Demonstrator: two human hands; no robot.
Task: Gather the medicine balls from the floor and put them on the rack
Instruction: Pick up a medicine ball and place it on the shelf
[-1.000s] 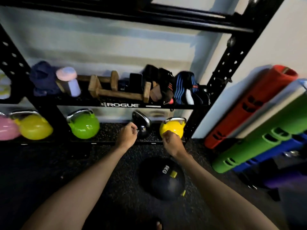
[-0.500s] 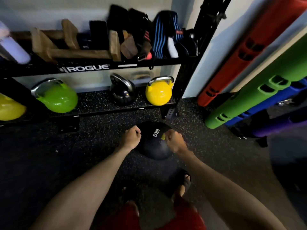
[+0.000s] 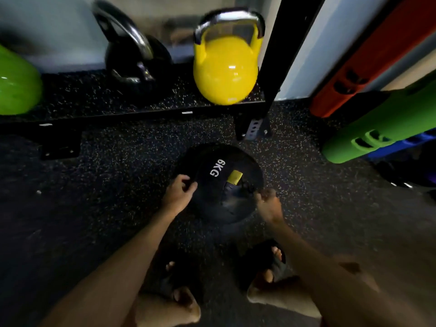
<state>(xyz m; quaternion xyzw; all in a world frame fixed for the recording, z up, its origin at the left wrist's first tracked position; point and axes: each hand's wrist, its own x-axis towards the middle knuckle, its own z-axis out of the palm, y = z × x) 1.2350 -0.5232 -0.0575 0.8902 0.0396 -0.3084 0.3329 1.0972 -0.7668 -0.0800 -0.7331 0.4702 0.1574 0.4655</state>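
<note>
Medicine ball (image 3: 219, 185): one, black, marked 6KG, on the floor (image 3: 113, 175) between the two hands, in front of the rack (image 3: 280, 55) and its low shelf (image 3: 146, 100).
Left hand (image 3: 179, 194): fingers curled at the ball's left edge; grip cannot be told.
Right hand (image 3: 269, 204): blurred, at the ball's right edge; grip cannot be told.
Kettlebells, three, on the shelf: green kettlebell (image 3: 16, 83), black kettlebell (image 3: 134, 57), yellow kettlebell (image 3: 225, 67).
Tubes, three, leaning at right: red tube (image 3: 354, 67), green tube (image 3: 377, 128), blue tube (image 3: 401, 145).
Floor: dark speckled rubber.
Wall (image 3: 59, 24): pale.
</note>
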